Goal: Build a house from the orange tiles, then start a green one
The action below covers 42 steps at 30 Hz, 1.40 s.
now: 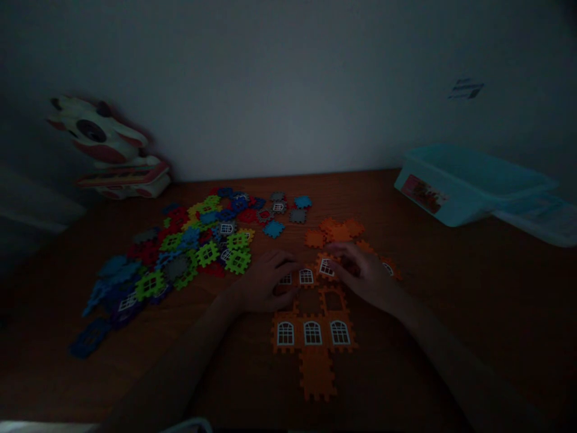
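Note:
Orange interlocking puzzle tiles lie joined flat on the table, with a row of arched white-window tiles [312, 333], open-frame tiles [333, 301] above it and a plain orange tile [317, 374] at the near end. My left hand [269, 281] is closed over the upper left of this panel, thumb and fingers about a window tile [285, 279]. Beside it is another window tile [306, 276]. My right hand [366, 275] pinches a slightly tilted orange window tile [326, 266] at the panel's upper right. Whether its teeth are engaged I cannot tell.
Loose orange tiles [340, 230] lie just beyond my hands. A heap of mixed-colour tiles [193, 240] spreads to the left. At the back left stands a cow toy keyboard [124, 179]; a light-blue plastic bin [444, 189] is at the right. The wall [288, 90] bounds the table behind.

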Motion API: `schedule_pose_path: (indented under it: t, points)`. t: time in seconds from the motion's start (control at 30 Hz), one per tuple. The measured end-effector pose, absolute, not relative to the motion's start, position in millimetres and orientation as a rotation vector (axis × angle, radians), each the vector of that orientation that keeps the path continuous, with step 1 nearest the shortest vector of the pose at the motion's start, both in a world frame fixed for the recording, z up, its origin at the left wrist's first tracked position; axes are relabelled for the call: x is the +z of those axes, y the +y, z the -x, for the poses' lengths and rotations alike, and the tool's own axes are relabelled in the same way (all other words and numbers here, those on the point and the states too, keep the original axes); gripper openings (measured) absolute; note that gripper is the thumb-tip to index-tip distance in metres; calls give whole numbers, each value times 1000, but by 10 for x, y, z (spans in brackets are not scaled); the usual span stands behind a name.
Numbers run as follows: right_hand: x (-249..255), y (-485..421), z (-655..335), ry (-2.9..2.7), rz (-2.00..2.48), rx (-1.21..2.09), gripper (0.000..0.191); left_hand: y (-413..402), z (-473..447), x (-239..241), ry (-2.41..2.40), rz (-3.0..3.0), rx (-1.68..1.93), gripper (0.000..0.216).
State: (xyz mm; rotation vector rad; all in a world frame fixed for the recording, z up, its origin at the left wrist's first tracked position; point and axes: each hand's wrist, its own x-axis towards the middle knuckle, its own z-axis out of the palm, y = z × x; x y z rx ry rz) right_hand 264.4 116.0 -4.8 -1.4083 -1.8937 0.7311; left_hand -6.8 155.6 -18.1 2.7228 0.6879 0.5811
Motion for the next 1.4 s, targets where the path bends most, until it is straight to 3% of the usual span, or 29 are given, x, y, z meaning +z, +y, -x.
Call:
schedule_pose_path:
  t: [0.1, 0.4, 0.9, 1.07, 1.23, 1.4]
  points:
    - [-22, 1163, -2649, -1974, 1390, 743, 23, 1557, 70, -172, 688, -2715, 576, 43]
    - [-165, 1201, -2671, -2262, 1334, 355, 25, 1557, 68, -182, 699, -2711, 594, 43]
    - [-147, 1150, -2633, -2312, 1335, 316, 45, 1547, 54, -144, 751, -2710, 535, 47]
    - [-130, 1172, -2652, -2273, 1281, 403, 29, 1547, 60, -157, 740, -2718, 551, 45]
    - [-93, 1175, -2690, -2240, 1299, 481, 27, 1547, 65, -166, 738, -2723, 543, 44]
    - [-2, 1161, -2796, -2398, 1306, 434, 55, 1538, 63, -169, 768, -2703, 548, 45]
